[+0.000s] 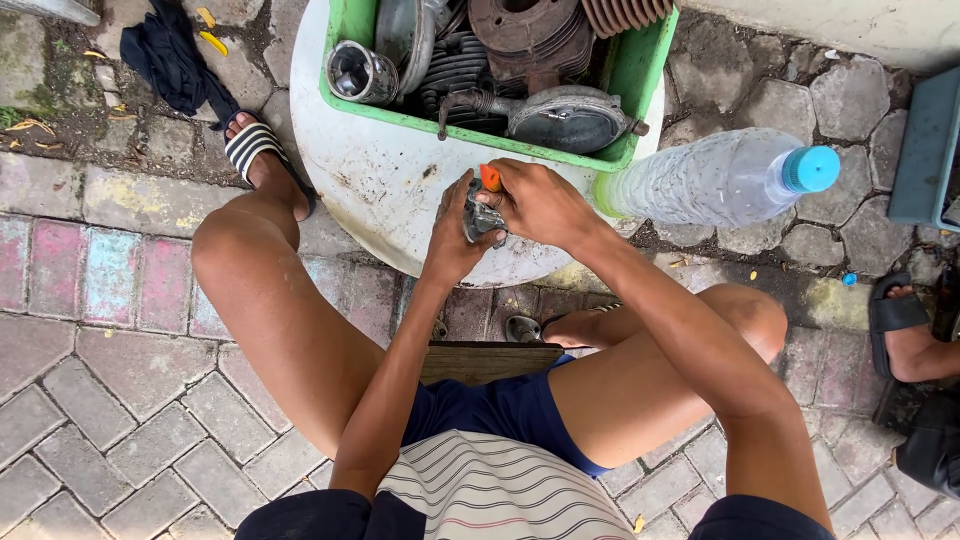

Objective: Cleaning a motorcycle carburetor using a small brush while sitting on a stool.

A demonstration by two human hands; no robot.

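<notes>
My left hand (452,240) grips a small dark metal engine part (480,220) from the left, over the near edge of a round white table (385,185). My right hand (540,203) is closed around a tool with an orange handle (490,178), its tip set down into the part. Both hands are pressed together around the part, so most of it is hidden. I sit on a low wooden stool (485,360) with my knees apart.
A green tray (630,75) of rusty engine parts sits on the table behind my hands. A clear plastic bottle with a blue cap (725,178) is at the right. A dark cloth (175,55) lies on the paving at left. Another person's sandalled foot (905,335) is at the far right.
</notes>
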